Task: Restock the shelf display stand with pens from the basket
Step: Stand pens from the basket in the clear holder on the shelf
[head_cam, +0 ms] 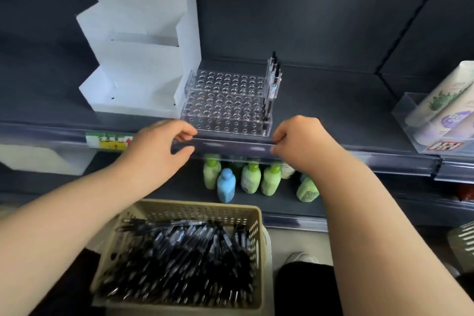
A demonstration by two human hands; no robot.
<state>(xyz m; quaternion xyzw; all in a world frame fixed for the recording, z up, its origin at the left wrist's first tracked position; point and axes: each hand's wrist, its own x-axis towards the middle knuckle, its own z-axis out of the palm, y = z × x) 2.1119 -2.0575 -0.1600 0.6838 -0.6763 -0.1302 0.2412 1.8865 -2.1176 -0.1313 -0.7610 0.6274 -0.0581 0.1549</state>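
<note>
Restocking appeared to be at an early stage. Both your hands were at the near edge of the clear acrylic stepped pen stand (225,102) on the dark grey shelf (333,100). Your left hand (159,146) was loosely curved and grasped nothing. Your right hand (302,141) had curled fingers; whether they pinched anything could not be told. Upright black pens (274,77) filled only the stand's right column. The beige perforated plastic basket (195,206), nearest you, held the loose black pens (184,259). The next move called for reaching down to pick one.
</note>
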